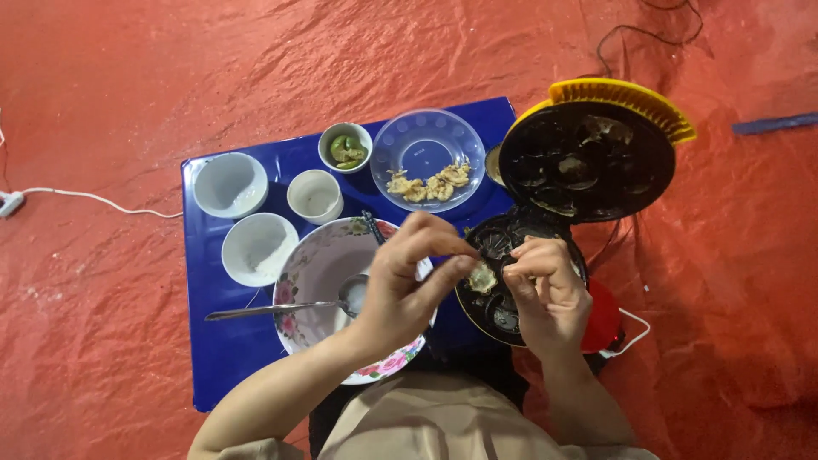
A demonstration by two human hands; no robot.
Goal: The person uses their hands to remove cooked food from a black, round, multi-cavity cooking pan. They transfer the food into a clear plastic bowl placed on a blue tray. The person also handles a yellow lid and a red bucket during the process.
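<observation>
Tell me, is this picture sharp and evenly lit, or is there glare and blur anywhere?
Head view: mostly sharp; soft, even light with faint shadows. Slight glare on the blue tray and the clear plastic bowl. The left hand and right hand look a little motion-blurred over the black cake maker. Edges bend slightly, wide-angle.
</observation>
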